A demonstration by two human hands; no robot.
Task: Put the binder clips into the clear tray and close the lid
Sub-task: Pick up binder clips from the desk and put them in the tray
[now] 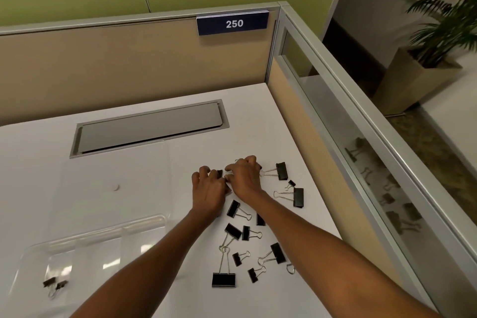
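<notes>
Several black binder clips (233,231) lie scattered on the white desk, mostly right of centre. My left hand (207,190) and my right hand (244,177) rest side by side at the far end of the scatter, fingers curled down. A small black clip (220,172) shows between the left fingers. The right fingers cover a clip whose wire handle sticks out. The clear tray (31,258) sits at the near left with two small clips (54,283) inside. Its clear lid (111,183) lies open and flat behind it.
A grey cable hatch (149,128) is set into the desk behind the lid. Beige partition walls close the desk at the back and right, with a sign reading 250 (233,24). A potted plant (438,41) stands beyond the right partition.
</notes>
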